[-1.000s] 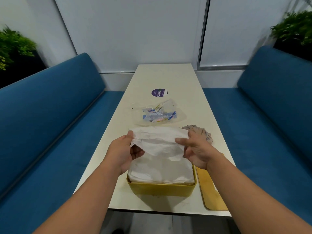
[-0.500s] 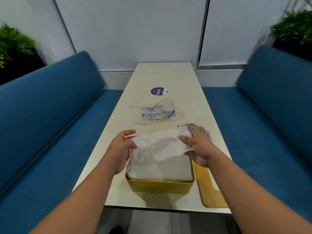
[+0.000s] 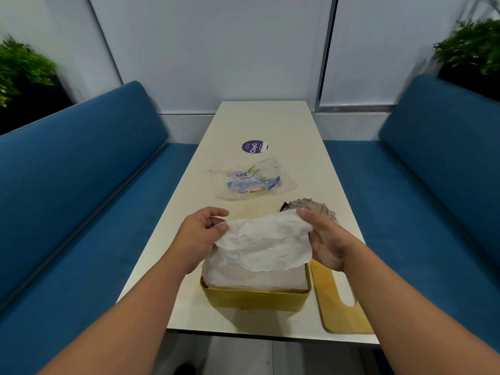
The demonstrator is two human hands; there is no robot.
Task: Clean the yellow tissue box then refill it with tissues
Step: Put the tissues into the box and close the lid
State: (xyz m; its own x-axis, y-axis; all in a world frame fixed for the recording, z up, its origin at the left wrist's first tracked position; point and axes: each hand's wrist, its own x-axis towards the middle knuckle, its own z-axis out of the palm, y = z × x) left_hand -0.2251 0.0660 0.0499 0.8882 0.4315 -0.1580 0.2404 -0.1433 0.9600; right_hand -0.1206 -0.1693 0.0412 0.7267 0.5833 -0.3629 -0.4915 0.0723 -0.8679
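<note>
The yellow tissue box (image 3: 254, 300) stands open near the table's front edge, filled with a white stack of tissues (image 3: 254, 278). Above the stack, the top tissue (image 3: 265, 243) is lifted and spread between my hands. My left hand (image 3: 198, 234) pinches its left edge. My right hand (image 3: 326, 236) pinches its right corner. The box's yellow lid (image 3: 338, 301) lies flat on the table just right of the box, its slot cutout showing.
An empty clear plastic tissue wrapper (image 3: 251, 182) lies mid-table, behind it a round purple sticker (image 3: 254, 146). A crumpled brownish cloth (image 3: 311, 208) sits behind my right hand. Blue bench seats (image 3: 81, 185) flank the white table (image 3: 265, 120).
Both hands have kept hold of the top tissue, spreading it wider and flatter above the stack; the right hand has shifted slightly to the right.
</note>
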